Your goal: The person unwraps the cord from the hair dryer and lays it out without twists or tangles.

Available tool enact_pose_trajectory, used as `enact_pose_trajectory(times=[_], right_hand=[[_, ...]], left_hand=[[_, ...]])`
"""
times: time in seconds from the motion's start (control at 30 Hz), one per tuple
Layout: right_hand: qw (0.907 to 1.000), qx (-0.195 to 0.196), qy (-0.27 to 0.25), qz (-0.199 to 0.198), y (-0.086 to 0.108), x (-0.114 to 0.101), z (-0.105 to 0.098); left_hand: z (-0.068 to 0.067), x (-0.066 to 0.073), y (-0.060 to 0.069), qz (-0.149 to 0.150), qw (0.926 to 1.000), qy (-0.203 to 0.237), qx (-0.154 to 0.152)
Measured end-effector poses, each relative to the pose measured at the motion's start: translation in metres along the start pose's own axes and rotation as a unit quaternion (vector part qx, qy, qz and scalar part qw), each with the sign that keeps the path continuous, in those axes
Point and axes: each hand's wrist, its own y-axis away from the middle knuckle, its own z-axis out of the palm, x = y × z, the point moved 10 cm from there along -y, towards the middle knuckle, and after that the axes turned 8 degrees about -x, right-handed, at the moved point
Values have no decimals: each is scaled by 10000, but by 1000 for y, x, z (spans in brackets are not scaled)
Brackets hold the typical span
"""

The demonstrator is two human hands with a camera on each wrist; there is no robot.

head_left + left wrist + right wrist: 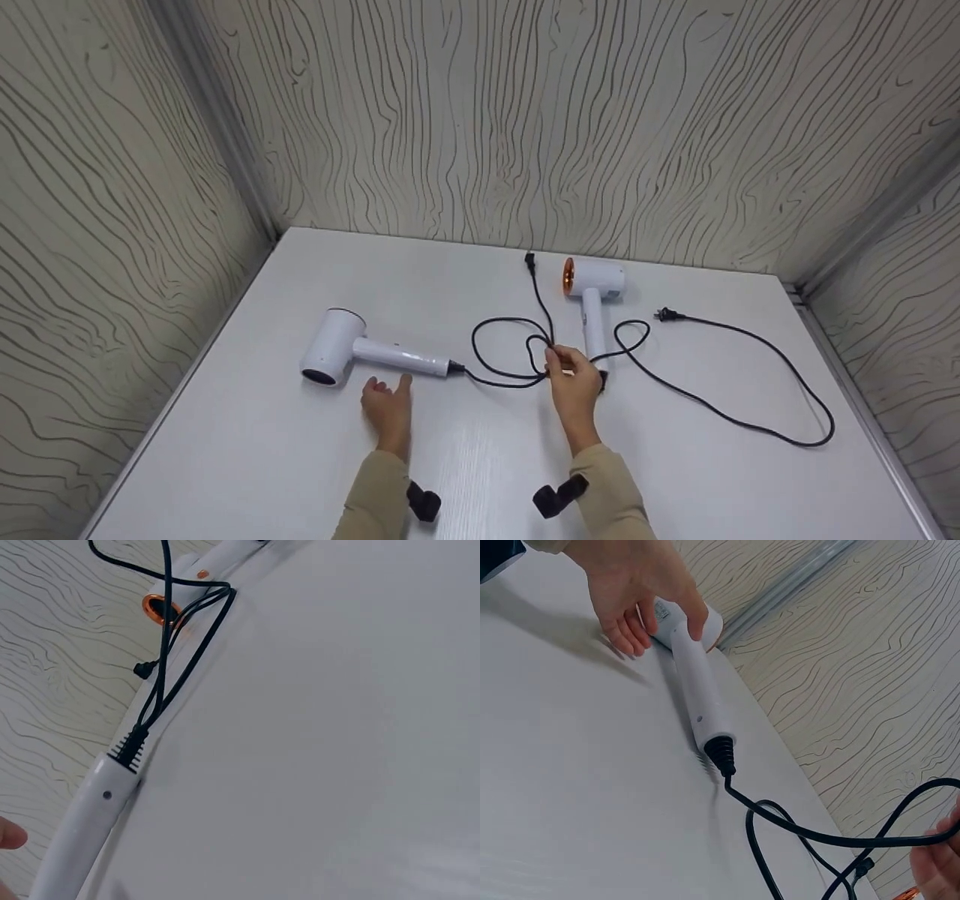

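Observation:
A white hair dryer (397, 355) lies on the left of the table, its handle pointing right. My left hand (388, 411) is just below that handle, fingers loosely bent and gripping nothing; the right wrist view shows a fingertip overlapping the handle (697, 690), contact unclear. From the handle's end a black cord (504, 385) runs right in loops. My right hand (574, 386) pinches this cord between thumb and fingers; in the right wrist view the same hand (936, 862) shows at the right edge. The dryer's plug (530, 262) lies near the back edge.
A second white hair dryer (594, 315) with an orange ring lies behind my right hand, handle toward me. Its black cord (720, 412) curves over the right side of the table, ending in a plug (666, 315). Wood-patterned walls (480, 135) stand behind and at the sides.

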Motion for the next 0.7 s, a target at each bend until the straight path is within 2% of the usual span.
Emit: enact_pose_trajectory(times=[0.13,0.27,0.4,0.57,0.7], right_hand=[[9995,62,292,-66,0,4,-1],[9990,130,417,-101,3,2,-3],[9991,148,392,-60,4,0,-3],[9996,62,234,116,4,0,0],[9995,-54,209,220,4,-2,4]], left_hand=[[17,3,3,150,9982,-579,109],[30,9,4,308,9918,-1152,455],[38,12,4,357,9851,-1468,820],[43,14,1,265,9783,-1776,1034],[46,14,-4,20,9731,-2030,1092]])
